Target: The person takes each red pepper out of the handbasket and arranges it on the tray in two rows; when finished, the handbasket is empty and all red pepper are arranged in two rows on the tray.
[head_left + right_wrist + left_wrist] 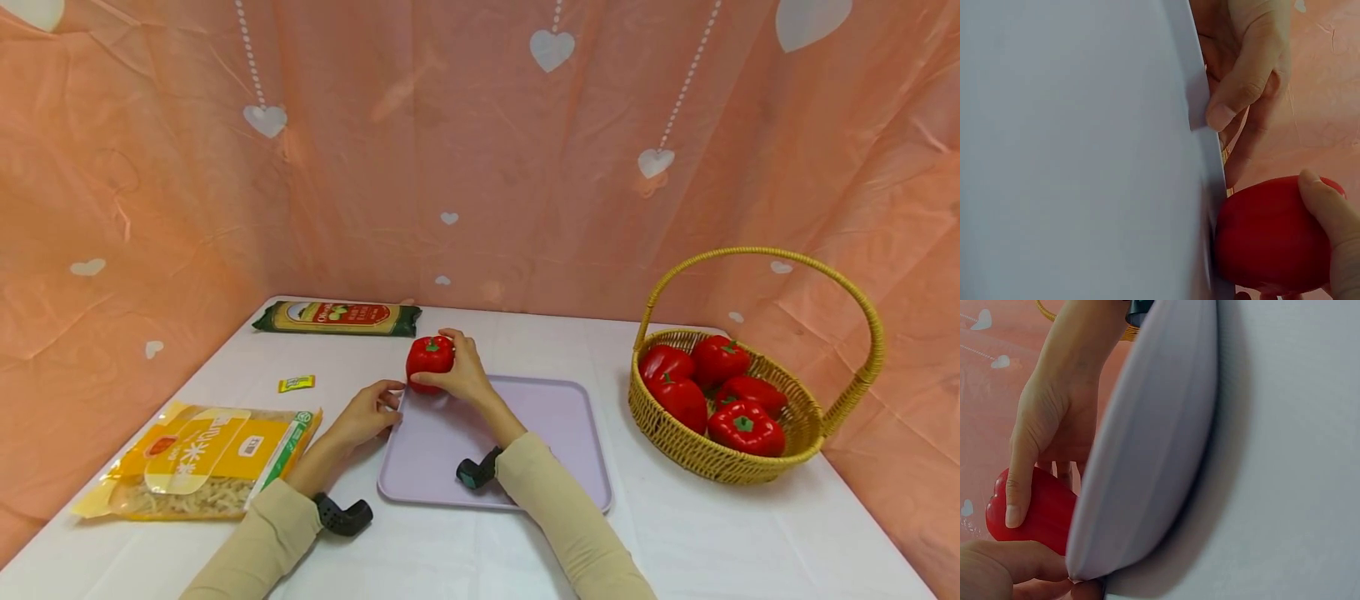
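Observation:
My right hand (468,375) grips a red bell pepper (423,357) with a green stem, thumb on the near side and fingers around the far side. The pepper is upright at the far left corner of a pale lilac tray (540,425). In the right wrist view the pepper (1266,244) lies right against the tray's rim (1200,119). My left hand (363,414) pinches the tray's left edge, its thumb on the rim and the other fingers at the outer side. The left wrist view shows its fingertips (1041,565) at the tray's corner, just below the pepper (1050,512).
A wicker basket (652,417) with a tall handle holds several red bell peppers on the right. An orange bag of noodles (202,458) lies at the left, with a small yellow packet (297,383) behind it. A long green-and-red package (337,317) lies at the back left.

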A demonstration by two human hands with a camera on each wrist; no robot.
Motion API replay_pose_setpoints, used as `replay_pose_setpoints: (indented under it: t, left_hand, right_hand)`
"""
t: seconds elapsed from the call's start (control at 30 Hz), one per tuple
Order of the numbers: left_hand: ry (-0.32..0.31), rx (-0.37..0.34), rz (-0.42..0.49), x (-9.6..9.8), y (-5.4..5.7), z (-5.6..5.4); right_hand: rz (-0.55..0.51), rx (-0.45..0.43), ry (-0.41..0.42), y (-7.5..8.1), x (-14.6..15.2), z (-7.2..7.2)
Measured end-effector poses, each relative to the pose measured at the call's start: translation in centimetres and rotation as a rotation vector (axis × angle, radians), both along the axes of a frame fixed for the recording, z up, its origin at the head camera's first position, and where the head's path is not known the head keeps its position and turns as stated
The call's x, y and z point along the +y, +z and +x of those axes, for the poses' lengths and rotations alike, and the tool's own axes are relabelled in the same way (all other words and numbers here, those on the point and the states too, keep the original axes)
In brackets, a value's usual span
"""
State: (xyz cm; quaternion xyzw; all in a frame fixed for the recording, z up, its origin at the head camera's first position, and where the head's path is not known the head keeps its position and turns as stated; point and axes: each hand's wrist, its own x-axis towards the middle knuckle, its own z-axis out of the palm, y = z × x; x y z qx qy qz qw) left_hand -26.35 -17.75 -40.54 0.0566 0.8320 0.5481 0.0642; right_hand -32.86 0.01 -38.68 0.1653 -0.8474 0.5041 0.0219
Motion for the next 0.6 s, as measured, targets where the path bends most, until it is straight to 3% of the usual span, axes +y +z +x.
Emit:
replay_pose_setpoints:
  t: [0.13,0.3,0.6]
  left_hand:
    - [-0.029,0.029,0.002,-0.10,0.11,0.10]
    - [0.011,-0.018,-0.007,0.07,-0.16,-0.24]
    - [0.031,-0.026,-0.014,0.27,-0.08,-0.16]
  right_hand:
    - [0.007,0.020,0.017,-0.18,0.01,-0.08]
    - [0.015,0.018,0.035,-0.40,-0.01,-0.14]
    - [0.018,0.012,0.064,-0.51,0.04,-0.01]
